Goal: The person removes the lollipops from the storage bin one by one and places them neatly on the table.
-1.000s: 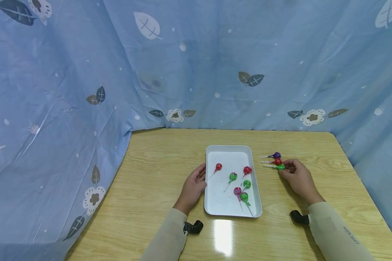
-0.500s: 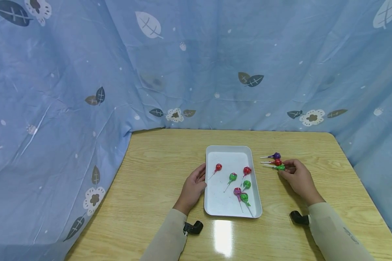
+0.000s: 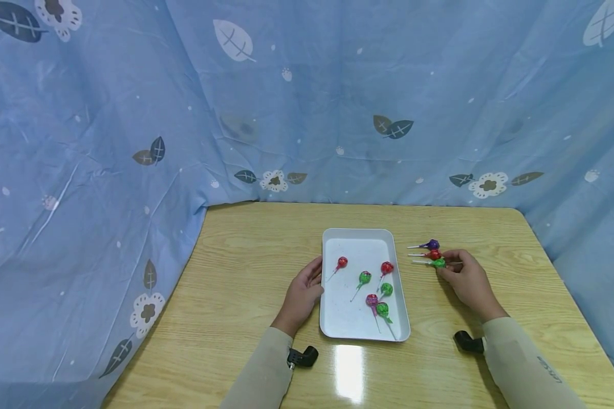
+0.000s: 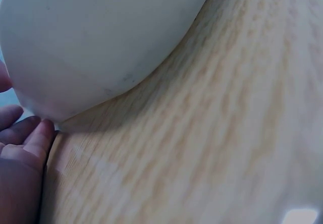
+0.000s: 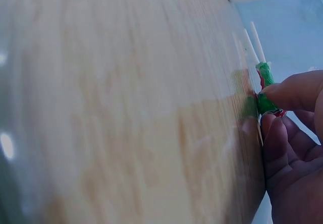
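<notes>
In the head view, my right hand (image 3: 468, 281) pinches a green-wrapped lollipop (image 3: 438, 263) by its head between thumb and fingers, low over the table. Its white stick points left. A red lollipop (image 3: 434, 254) and a purple one (image 3: 432, 245) lie just beyond it, sticks the same way. The right wrist view shows the thumb against the green wrapper (image 5: 266, 74). My left hand (image 3: 303, 295) rests along the left side of a white tray (image 3: 355, 241), its fingers touching the outer wall (image 4: 108, 37) in the left wrist view.
Several lollipops lie scattered in the tray, among them a red one (image 3: 342, 262), a green one (image 3: 365, 277) and a pink one (image 3: 372, 300). The wooden table (image 3: 256, 244) backs onto a blue patterned curtain (image 3: 307, 102).
The green lollipop has shifted very slightly toward me, with its stick a little more in line with the red one's. My left hand and the tray stay in place.
</notes>
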### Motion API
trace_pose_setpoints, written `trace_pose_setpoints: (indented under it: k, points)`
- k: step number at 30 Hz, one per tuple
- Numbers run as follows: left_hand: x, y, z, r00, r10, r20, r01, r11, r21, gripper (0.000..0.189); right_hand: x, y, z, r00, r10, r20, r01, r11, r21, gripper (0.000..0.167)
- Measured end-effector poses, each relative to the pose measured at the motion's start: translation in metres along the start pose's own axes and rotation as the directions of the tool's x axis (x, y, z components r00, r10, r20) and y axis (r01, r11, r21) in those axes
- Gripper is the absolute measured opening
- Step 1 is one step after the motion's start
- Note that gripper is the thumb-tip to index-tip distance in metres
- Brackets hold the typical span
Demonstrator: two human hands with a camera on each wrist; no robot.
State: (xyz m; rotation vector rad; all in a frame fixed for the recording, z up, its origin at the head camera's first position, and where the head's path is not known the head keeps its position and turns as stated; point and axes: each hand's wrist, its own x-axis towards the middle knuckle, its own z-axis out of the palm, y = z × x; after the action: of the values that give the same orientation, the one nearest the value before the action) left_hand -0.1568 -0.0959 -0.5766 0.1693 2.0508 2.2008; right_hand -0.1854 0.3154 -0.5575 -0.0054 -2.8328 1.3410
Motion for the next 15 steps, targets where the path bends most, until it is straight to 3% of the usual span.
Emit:
trace_pose_setpoints:
  k: [15]
  points:
    - [0.0003, -0.0008, 0.0006, 1.0, 0.003, 0.0, -0.003, 1.0, -0.004, 0.077, -0.0002, -0.0025, 0.0009, 0.999, -0.017, -0.041, 0.017, 1.0, 0.012, 0.046]
